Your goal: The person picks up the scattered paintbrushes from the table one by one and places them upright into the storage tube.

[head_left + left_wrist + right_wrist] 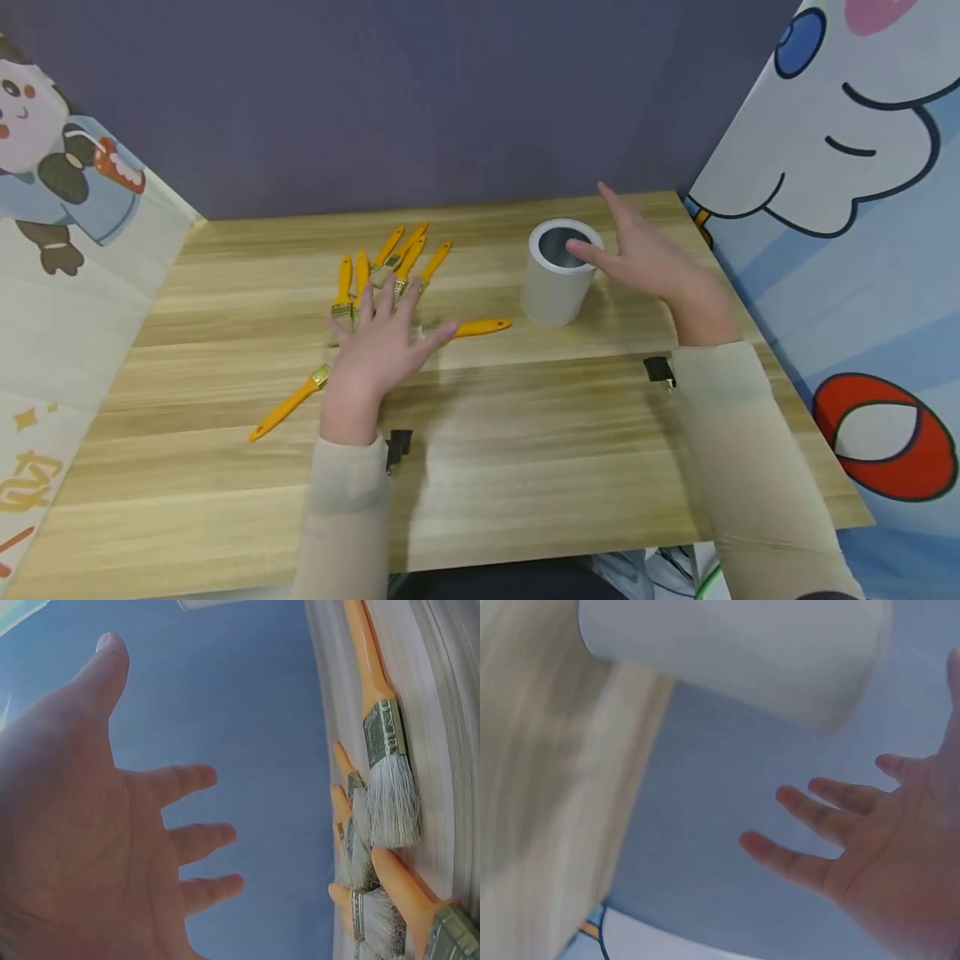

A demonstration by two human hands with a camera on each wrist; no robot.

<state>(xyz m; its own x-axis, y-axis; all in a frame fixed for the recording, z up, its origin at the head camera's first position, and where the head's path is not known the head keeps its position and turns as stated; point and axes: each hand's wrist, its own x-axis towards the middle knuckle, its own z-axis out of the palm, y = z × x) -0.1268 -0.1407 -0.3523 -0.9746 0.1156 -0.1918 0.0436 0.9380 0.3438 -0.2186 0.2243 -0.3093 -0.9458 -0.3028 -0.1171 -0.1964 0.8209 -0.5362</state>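
The left hand (381,350) is spread above orange-handled brushes (411,256). The right hand (651,258), also spread, is beside a white container (553,296); contact there is unclear.

Yellow-orange-handled flat paintbrushes (288,407): gold-toned metal bands (384,729), off-white bristles (394,802). White cylindrical container (555,293), dark grey inside. Pale tan wood-grain counter (540,450), browner streaks. Plain slate-purple back wall (435,108). Right wall panel (885,283): blue-and-white cartoon print, black outlines, red-and-white oval (930,467). Cream fabric sleeves (348,517).

A lane runs between brushes (412,257) and white container (556,293), apparently narrowed by one yellow handle (483,327).
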